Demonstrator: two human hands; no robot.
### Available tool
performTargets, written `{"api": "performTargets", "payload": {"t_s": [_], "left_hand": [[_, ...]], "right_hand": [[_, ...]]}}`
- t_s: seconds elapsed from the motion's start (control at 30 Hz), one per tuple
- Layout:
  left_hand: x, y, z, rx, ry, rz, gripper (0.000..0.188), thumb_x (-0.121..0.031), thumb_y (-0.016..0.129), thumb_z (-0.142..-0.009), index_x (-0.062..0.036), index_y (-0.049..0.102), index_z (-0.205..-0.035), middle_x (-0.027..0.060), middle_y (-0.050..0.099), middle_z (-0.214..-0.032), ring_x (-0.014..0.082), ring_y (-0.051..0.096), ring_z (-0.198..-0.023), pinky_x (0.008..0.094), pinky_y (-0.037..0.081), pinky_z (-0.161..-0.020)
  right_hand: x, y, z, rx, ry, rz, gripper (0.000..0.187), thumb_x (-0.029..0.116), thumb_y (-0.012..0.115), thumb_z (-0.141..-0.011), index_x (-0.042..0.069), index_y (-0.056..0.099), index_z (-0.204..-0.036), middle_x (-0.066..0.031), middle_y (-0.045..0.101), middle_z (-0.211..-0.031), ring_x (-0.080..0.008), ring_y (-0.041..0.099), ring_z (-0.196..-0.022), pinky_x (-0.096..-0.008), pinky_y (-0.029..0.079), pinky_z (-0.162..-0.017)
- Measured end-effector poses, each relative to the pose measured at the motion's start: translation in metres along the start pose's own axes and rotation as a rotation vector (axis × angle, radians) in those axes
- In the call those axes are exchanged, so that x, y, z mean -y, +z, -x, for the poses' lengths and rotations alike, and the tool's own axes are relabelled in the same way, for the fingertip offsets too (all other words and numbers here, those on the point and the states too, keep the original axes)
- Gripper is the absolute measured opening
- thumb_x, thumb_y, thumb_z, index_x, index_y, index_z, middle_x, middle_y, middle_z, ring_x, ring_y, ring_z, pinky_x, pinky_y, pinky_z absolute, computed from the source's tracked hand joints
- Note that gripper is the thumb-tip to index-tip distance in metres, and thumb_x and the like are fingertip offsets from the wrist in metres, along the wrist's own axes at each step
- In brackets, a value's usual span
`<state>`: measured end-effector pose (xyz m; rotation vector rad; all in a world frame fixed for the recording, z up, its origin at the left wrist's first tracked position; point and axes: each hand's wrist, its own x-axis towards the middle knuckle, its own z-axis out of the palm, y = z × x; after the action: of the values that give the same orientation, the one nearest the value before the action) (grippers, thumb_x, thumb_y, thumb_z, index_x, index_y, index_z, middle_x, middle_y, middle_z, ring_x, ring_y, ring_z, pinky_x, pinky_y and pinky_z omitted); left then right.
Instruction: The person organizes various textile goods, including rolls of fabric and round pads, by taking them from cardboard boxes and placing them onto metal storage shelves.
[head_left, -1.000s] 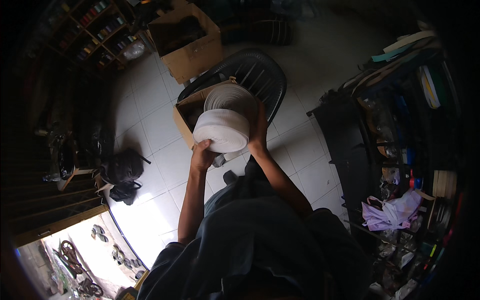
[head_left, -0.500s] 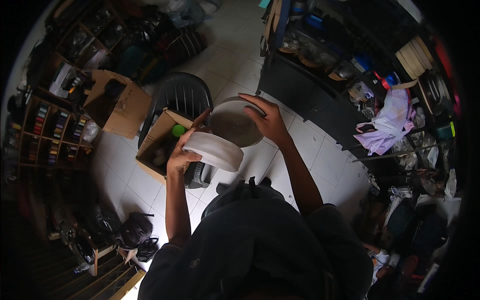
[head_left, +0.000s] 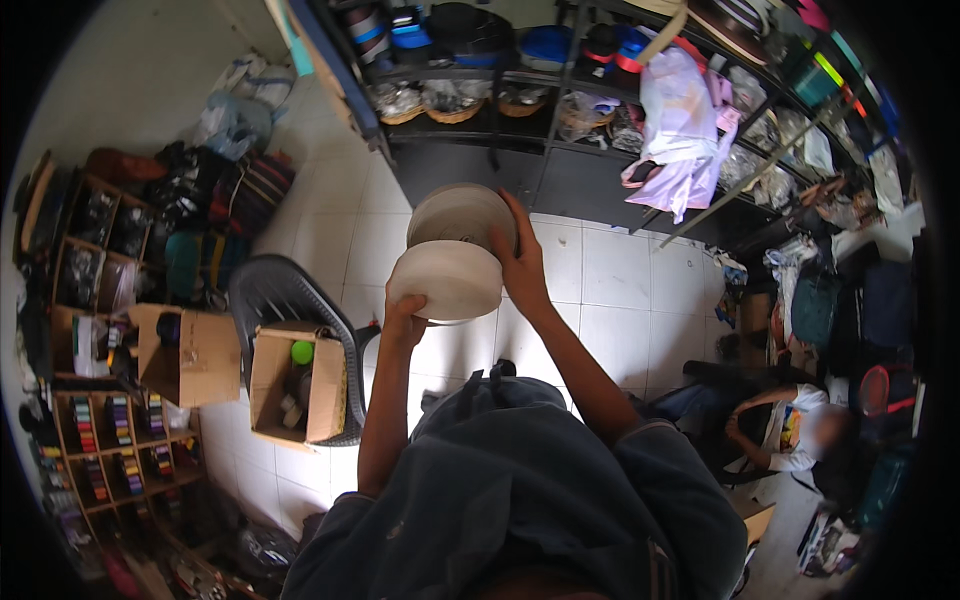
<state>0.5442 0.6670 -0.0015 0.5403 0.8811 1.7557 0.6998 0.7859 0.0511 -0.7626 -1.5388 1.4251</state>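
Note:
My left hand (head_left: 405, 316) grips a whitish roll of wide strap (head_left: 446, 282), thumb pressed on its near side. Just beyond it, partly covered by it, is a larger greyish-beige coiled roll of strap (head_left: 462, 208) with its flat spiral face showing. My right hand (head_left: 524, 262) is wrapped round the right side of that greyish roll, some fingers on its face. Both rolls are held in the air in front of my body, overlapping in view; whether they touch, I cannot tell.
A black plastic chair (head_left: 275, 280) at left carries an open cardboard box (head_left: 330, 390) with a green round item inside. Another box (head_left: 190, 355) stands by the thread-spool shelf (head_left: 115, 445). Black shelving (head_left: 470, 165) with baskets and a lilac bag (head_left: 680, 115) is ahead. A person (head_left: 790, 430) sits at right.
My view has swung to the right, toward the black shelving, and the person at right shows more fully. Both rolls stay in my hands; the whitish one now overlaps the greyish one more.

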Motion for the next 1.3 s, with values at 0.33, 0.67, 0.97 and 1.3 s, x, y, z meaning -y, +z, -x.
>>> {"api": "performTargets", "payload": {"t_s": [0.33,0.67,0.97,1.3], "left_hand": [[0.023,0.070,-0.056,0.394,-0.134,-0.206,0.102,-0.028,0.078,-0.056,0.0034,0.030,-0.139,0.0118,0.057,-0.116,0.0217,0.056,-0.108,0.0321,0.045,-0.094],[0.053,0.081,-0.142,0.539,-0.231,-0.183,0.079,-0.015,0.075,-0.059,0.0025,0.045,-0.129,0.0117,0.056,-0.119,0.0225,0.055,-0.110,0.0350,0.045,-0.094],[0.023,0.128,-0.217,0.226,-0.171,0.211,0.072,-0.021,0.067,-0.069,-0.0027,0.038,-0.132,0.0129,0.050,-0.126,0.0268,0.050,-0.117,0.0406,0.043,-0.099],[-0.049,0.108,-0.264,0.231,0.010,0.218,0.066,-0.016,0.065,-0.072,0.0001,0.040,-0.131,0.0134,0.053,-0.123,0.0258,0.052,-0.116,0.0396,0.044,-0.099]], "right_hand": [[0.004,-0.097,-0.014,-0.162,-0.053,0.045,0.060,0.014,0.065,-0.084,0.008,0.040,-0.139,-0.0141,0.052,-0.130,-0.0245,0.051,-0.118,-0.0344,0.040,-0.100],[0.031,-0.150,-0.065,0.079,-0.079,0.322,0.050,0.010,0.070,-0.077,0.008,0.057,-0.125,-0.0129,0.063,-0.114,-0.0213,0.060,-0.103,-0.0313,0.046,-0.092],[-0.011,-0.102,-0.144,-0.336,-0.258,0.077,0.070,0.010,0.058,-0.089,0.007,0.017,-0.147,-0.0173,0.028,-0.146,-0.0288,0.030,-0.134,-0.0374,0.026,-0.110],[0.035,-0.060,-0.238,-0.251,-0.318,0.110,0.061,0.013,0.052,-0.091,0.004,0.023,-0.145,-0.0165,0.030,-0.146,-0.0271,0.029,-0.135,-0.0360,0.022,-0.111]]}}
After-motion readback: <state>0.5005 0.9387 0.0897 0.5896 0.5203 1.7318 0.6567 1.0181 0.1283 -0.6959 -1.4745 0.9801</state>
